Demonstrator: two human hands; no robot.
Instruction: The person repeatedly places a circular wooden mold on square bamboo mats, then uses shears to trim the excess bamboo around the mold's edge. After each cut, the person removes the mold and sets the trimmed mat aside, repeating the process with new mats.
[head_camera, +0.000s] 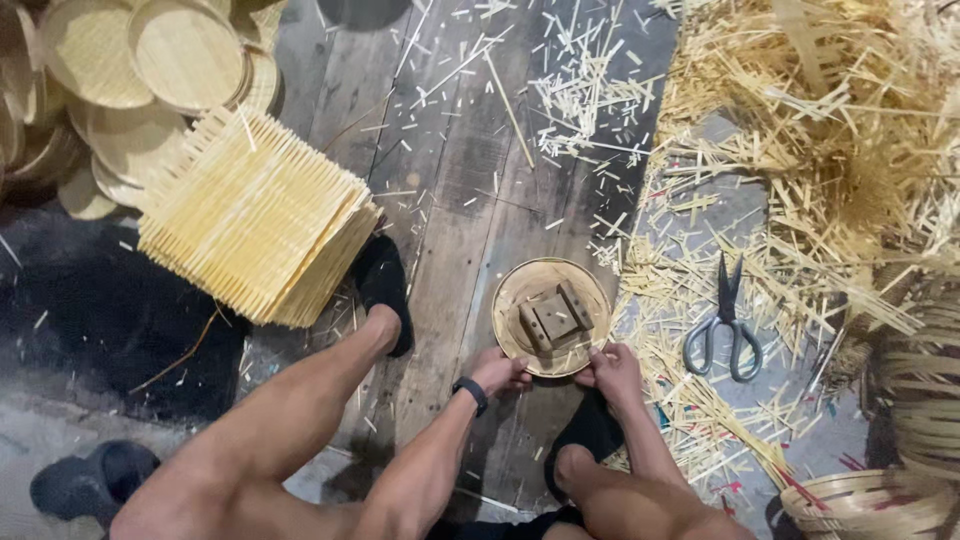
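Pressing the round woven tray (520, 290) down on the plank floor (450, 200) between my feet, my left hand (500, 372) and right hand (612, 368) both pinch its near rim with curled fingers, a wooden block form (553, 318) sitting inside it. I judge the rim is being shaped; the next move needs an even grip, perhaps the scissors (725, 320) just right. No packages or labels show, only stacked square mats (255, 215).

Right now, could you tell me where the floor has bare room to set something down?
The barest patch is the dark planks between the stacked woven mats and the round mould that both hands grip. Some splinters lie there. Right of the mould it is crowded: scissors amid strewn bamboo offcuts.
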